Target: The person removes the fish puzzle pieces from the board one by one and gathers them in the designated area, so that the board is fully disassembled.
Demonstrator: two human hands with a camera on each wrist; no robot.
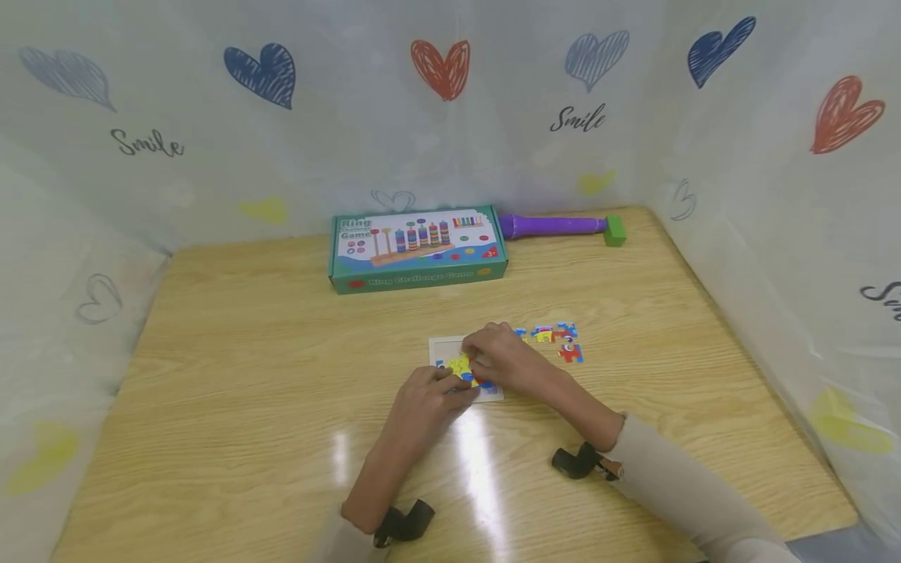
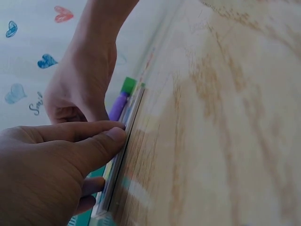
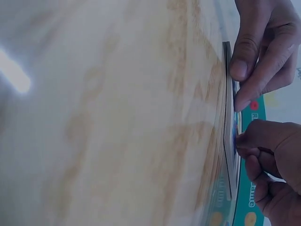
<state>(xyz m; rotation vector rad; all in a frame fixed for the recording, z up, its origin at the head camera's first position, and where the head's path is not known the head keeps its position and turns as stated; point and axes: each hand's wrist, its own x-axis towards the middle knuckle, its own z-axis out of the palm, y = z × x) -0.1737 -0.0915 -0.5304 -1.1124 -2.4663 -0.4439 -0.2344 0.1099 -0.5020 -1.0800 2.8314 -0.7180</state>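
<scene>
The left hand [image 1: 431,408] rests nearly straight fingers on the near side of the wooden jigsaw tray [image 1: 432,353], flat on the bench [image 1: 267,375]. The right hand [image 1: 512,361], fingers narrowed, seems to pinch a red puzzle piece [image 1: 473,362] over it. Pressing at a bad angle could pop neighbouring pieces up; a weak left hold could let the tray slide. The thin, pale-rimmed tray shows yellow, red and blue inside. Beyond the right hand lie loose jigsaw pieces [image 1: 569,353]; farther back, the Ring Challenge Game box [image 1: 422,249].
</scene>
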